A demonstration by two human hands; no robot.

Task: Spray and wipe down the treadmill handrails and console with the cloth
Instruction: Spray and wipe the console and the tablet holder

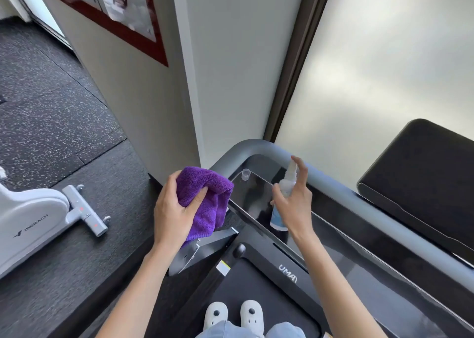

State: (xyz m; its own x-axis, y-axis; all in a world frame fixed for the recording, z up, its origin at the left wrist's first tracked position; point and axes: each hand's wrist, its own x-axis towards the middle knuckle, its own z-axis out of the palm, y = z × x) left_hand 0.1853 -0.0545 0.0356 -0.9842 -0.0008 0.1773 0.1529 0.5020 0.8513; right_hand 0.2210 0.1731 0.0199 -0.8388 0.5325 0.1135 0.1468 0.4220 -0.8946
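On speckled gym flooring (51, 101), the treadmill console (256, 199) sits under fingers gripping purple cloth (205, 199) and spray bottle (283, 194).

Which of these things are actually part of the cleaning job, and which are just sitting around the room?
Part of the job:
- purple cloth, gripped in the left hand
- spray bottle, held in the right hand
- grey handrail
- glossy black console

Just lying about:
- white exercise bike
- framed picture
- small clear cap on the console
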